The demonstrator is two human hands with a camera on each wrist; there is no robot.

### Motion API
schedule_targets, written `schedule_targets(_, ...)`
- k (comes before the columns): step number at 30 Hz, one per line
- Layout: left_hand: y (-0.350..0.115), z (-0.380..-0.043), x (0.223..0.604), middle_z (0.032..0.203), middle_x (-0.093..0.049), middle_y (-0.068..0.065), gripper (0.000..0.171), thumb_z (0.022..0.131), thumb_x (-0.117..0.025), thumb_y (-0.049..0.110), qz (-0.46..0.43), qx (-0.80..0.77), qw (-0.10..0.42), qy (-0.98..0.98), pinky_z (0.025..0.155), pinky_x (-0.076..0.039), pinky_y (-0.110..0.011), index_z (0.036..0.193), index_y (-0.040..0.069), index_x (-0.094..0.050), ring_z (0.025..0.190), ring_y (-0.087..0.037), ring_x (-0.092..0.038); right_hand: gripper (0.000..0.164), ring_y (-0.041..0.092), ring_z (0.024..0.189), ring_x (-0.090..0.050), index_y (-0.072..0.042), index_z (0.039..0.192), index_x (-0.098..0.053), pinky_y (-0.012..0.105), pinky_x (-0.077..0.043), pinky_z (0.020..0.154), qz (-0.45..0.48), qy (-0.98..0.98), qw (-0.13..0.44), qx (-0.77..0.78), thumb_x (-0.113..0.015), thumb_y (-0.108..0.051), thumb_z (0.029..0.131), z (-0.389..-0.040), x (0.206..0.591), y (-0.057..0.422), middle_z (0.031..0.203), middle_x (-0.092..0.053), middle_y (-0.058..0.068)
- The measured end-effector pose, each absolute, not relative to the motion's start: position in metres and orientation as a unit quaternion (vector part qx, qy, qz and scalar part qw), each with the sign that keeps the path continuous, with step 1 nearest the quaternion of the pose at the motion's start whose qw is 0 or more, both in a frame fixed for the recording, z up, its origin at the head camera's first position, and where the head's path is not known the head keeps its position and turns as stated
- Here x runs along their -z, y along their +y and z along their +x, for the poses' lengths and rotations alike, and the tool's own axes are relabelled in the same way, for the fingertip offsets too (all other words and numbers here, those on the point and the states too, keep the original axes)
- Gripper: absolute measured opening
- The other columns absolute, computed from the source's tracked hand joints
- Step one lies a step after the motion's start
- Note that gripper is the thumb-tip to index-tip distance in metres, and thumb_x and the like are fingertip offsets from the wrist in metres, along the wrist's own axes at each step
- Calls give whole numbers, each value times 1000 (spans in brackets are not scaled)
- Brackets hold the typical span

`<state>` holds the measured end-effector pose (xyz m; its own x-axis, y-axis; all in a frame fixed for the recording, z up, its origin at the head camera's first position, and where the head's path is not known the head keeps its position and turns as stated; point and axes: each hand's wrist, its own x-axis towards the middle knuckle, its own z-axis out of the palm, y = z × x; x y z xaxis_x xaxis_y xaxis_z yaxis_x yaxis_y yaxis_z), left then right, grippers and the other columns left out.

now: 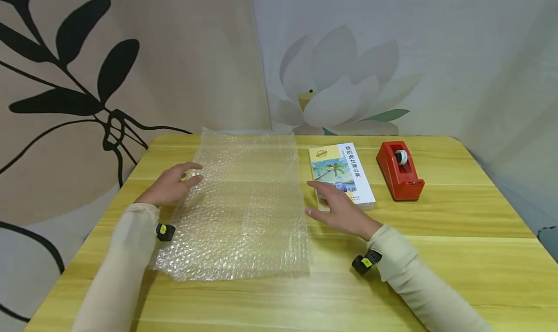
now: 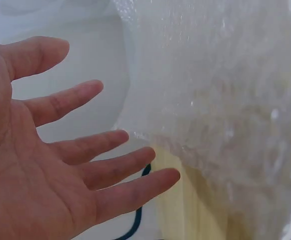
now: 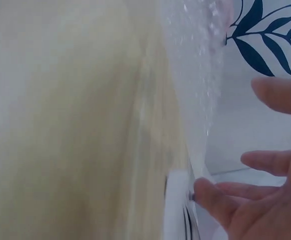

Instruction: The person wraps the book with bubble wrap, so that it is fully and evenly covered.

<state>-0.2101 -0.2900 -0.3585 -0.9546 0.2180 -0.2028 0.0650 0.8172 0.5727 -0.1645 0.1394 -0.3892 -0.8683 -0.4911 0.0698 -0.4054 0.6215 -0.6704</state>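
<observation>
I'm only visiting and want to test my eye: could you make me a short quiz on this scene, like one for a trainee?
1. True or false: in the head view, the bubble wrap lies left of the book.
2. What colour is the tape dispenser? A) blue B) red C) green
3. Fill the gap: the hand nearer the book is the person's ____ hand.

Key: 1. True. 2. B. 3. Right.
</observation>
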Motion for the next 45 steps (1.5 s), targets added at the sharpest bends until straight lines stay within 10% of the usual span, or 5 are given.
schedule_targets(24,-301,-214,363,157,-33,-33,65,108,-39,41,41,-295,173,939,115,-30,-68,147,-11,-39,144,-54,-30,46,21,101,-69,4,135,-58,26,-56,82,-250,835,178,457,-69,-13,95,-155,399,125,117,-70,17)
schedule_targets(34,-308,-208,362,148,-46,-34,65,109,-38,39,38,-328,175,927,103,-50,-57,146,-13,-39,112,-36,-64,47,23,101,-71,5,136,-57,31,-59,85,-232,837,162,469,-69,-6,92,-167,392,125,117,-70,19)
schedule_targets(45,-320,-193,364,148,-44,-35,61,109,-39,35,31,-361,178,915,101,-54,-50,144,-16,-41,123,-44,-60,52,22,97,-71,7,137,-55,36,-60,90,-241,846,161,447,-71,1,88,-190,384,126,118,-67,22)
